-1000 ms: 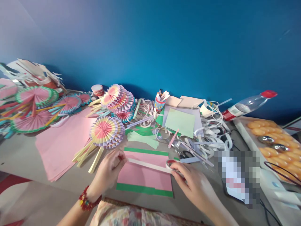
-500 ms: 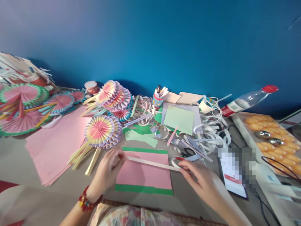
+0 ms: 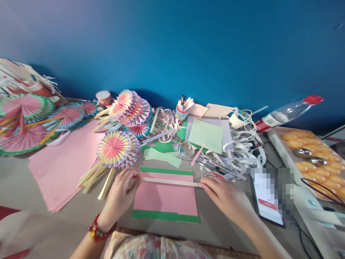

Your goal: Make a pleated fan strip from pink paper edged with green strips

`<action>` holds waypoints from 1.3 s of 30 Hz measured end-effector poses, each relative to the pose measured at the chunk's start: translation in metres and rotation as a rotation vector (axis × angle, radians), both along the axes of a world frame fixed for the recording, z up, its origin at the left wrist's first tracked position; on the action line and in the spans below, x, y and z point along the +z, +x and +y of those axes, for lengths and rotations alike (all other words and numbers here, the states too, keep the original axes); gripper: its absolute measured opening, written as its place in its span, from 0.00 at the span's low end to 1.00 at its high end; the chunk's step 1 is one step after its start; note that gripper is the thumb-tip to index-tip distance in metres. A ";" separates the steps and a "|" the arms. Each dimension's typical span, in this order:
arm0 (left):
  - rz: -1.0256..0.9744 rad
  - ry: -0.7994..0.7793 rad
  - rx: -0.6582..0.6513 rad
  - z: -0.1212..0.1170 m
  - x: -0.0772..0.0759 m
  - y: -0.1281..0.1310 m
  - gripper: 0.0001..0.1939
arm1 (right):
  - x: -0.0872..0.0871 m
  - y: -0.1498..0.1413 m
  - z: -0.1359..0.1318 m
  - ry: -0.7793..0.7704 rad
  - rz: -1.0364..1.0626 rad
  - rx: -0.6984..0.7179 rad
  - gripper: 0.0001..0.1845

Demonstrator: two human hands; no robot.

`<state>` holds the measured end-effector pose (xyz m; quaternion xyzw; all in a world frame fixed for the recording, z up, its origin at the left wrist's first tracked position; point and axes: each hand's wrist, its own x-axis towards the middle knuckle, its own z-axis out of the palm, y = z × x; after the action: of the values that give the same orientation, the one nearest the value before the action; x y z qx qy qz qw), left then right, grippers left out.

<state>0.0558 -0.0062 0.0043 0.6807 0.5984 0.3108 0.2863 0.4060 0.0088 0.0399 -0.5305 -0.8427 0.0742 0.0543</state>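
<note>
A narrow strip of white tape (image 3: 169, 182) is stretched between my two hands, just over a pink sheet of paper (image 3: 165, 198) with green bands along its far and near edges. At its left end my left hand (image 3: 124, 192) pinches the tape, a red bead bracelet on the wrist. My right hand (image 3: 225, 194) grips the other end, fingers closed. Part of the tape roll (image 3: 211, 175), with a red inner side, shows behind the right fingers. Whether the tape touches the sheet I cannot tell.
Pleated paper fans (image 3: 114, 149) and pink sheets (image 3: 64, 162) lie to the left. Light green pieces (image 3: 161, 157), paper scraps (image 3: 242, 151) and a pen cup (image 3: 181, 113) are beyond the work. A phone (image 3: 266, 201) and a plastic bottle (image 3: 288, 112) sit right.
The tape has become straighter and more level above the pink sheet's far part. My right hand has moved slightly up and left, now covering more of the roll.
</note>
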 end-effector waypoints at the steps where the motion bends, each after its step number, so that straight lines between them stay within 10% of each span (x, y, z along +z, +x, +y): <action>1: 0.008 0.009 0.012 0.000 0.001 -0.001 0.05 | -0.001 -0.002 0.001 0.010 0.000 -0.008 0.17; 26: 0.275 0.117 0.081 0.011 -0.014 0.001 0.05 | -0.012 -0.024 0.016 0.209 -0.296 0.006 0.13; 39: 0.378 0.142 0.106 0.014 -0.014 0.006 0.06 | -0.006 -0.031 0.022 -0.041 -0.406 -0.069 0.12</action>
<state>0.0621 0.0074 -0.0093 0.7129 0.6530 0.2336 0.1036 0.3752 0.0308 0.0336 -0.5642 -0.8159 -0.0190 -0.1250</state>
